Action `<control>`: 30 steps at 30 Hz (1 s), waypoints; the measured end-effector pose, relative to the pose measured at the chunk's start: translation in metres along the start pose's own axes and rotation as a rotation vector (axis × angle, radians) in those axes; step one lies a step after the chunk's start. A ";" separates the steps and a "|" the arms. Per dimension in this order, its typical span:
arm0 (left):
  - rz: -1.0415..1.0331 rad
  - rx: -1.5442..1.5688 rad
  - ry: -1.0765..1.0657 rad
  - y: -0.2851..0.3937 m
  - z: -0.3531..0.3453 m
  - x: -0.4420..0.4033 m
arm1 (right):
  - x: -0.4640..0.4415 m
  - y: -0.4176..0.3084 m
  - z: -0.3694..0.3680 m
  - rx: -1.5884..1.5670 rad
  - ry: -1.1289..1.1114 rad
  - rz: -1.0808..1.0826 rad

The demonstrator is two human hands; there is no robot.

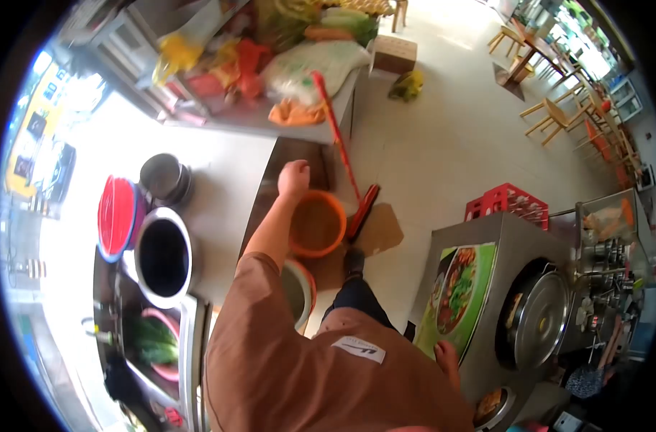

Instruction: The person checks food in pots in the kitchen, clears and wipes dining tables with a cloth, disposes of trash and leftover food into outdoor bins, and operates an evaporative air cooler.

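Note:
My left hand point(294, 178) is stretched forward beside the steel counter, above and next to an orange bucket point(318, 252) on the floor. Its fingers are curled in, and I see nothing in them. A red-handled broom point(336, 137) leans just beyond, its head point(363, 213) on the floor right of the bucket. My right hand point(446, 355) hangs low by the stove counter's edge, near a green food picture point(455, 291). Only part of that hand shows, so its finger position is unclear.
On the left counter are a steel pot point(188, 259) with dark contents, a red lid point(117, 216) and dark bowls point(162, 176). Leafy greens point(155, 338) lie in the sink. A lidded pan point(540, 320) sits right; a red crate point(515, 204) and wooden stools point(551, 115) stand beyond.

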State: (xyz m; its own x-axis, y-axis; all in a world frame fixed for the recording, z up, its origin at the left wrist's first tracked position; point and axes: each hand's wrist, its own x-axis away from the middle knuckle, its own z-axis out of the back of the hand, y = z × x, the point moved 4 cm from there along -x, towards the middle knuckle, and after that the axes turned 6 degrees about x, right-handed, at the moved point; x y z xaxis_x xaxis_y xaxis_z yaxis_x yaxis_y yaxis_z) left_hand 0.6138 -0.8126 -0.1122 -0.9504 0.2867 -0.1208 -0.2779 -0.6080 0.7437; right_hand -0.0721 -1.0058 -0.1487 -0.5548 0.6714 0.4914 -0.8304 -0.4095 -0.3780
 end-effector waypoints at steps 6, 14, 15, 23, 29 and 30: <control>0.023 -0.385 0.022 -0.009 -0.038 -0.162 | -0.052 -0.065 0.077 -0.322 0.154 -0.285; 0.123 -0.439 -0.008 0.008 -0.033 -0.196 | -0.148 -0.092 0.113 -0.113 0.084 -0.097; 0.154 -0.418 -0.037 0.013 -0.026 -0.200 | -0.168 -0.092 0.111 -0.175 0.113 -0.034; 0.130 -0.277 0.235 0.033 0.084 -0.217 | -0.335 -0.158 0.185 -0.100 0.182 0.241; 0.259 0.139 0.601 0.117 0.205 -0.218 | -0.510 -0.181 0.214 -0.118 0.028 0.307; 0.285 0.282 0.652 0.155 0.213 -0.220 | -0.535 -0.187 0.225 -0.110 0.048 0.364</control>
State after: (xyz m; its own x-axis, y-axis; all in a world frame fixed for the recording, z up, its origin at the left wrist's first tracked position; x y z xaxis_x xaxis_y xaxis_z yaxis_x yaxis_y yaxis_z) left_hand 0.8100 -0.8122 0.1696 -0.8946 -0.4012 -0.1970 -0.0462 -0.3554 0.9336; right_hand 0.3676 -1.4270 -0.1646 -0.8073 0.5231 0.2731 -0.5670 -0.5595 -0.6046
